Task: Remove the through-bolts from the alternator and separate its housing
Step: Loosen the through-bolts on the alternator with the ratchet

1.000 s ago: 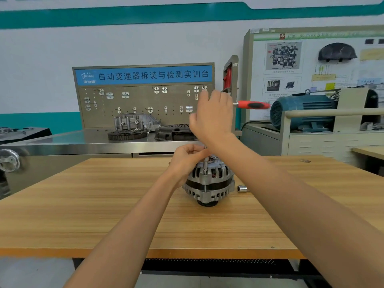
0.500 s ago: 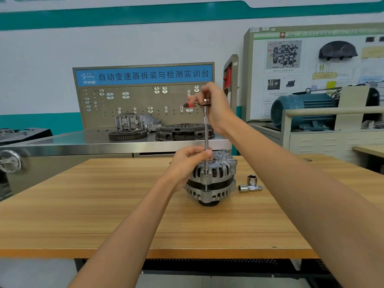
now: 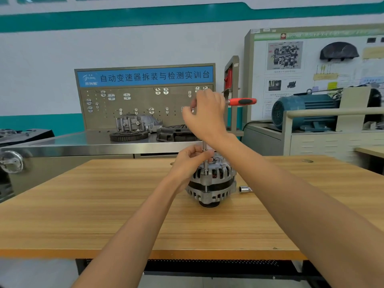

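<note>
Clearly you are early on: your left hand pinches the extension bar over a through-bolt, the alternator sits whole mid-table, and your right hand grips the ratchet; bolts and housing separation remain.

alternator: we see it on desk, centre
socket: on desk, just right of alternator
ratchet: above alternator
steel bench: behind desk

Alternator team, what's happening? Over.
Right hand on the ratchet. Left hand pinching its shaft. Alternator upright, housing together. Loose socket beside it.
</note>
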